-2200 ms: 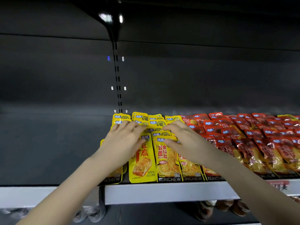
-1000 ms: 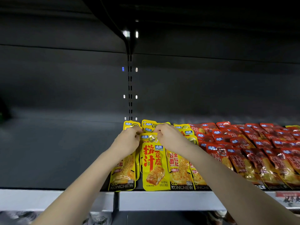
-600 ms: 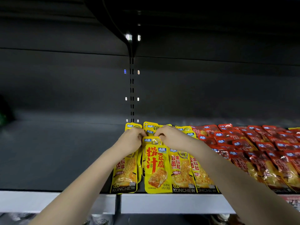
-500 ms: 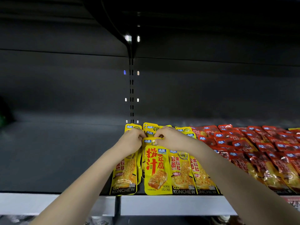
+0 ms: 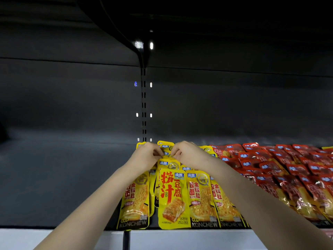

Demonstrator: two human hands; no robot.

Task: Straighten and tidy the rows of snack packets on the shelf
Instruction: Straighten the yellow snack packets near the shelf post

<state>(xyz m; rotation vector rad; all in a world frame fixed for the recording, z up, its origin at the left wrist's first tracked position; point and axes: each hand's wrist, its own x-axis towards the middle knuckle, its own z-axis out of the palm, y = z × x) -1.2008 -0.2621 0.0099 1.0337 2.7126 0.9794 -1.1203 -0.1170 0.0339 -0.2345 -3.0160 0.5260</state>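
My left hand (image 5: pixel 146 156) and right hand (image 5: pixel 189 155) meet at the far end of the yellow rows (image 5: pixel 200 197) on the shelf (image 5: pixel 63 177), fingers (image 5: pixel 158 153) curled to pinch the yellow packet (image 5: pixel 167 152) between them, its long axis running near to far, equally close to both.

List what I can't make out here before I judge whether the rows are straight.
1. Head view: the left hand and right hand curl over the back yellow packets; how many they pinch is hidden by the fingers.
2. Head view: the red packets run off the right edge; the right forearm covers some front ones.
3. Head view: small print on the front yellow packet is too small.
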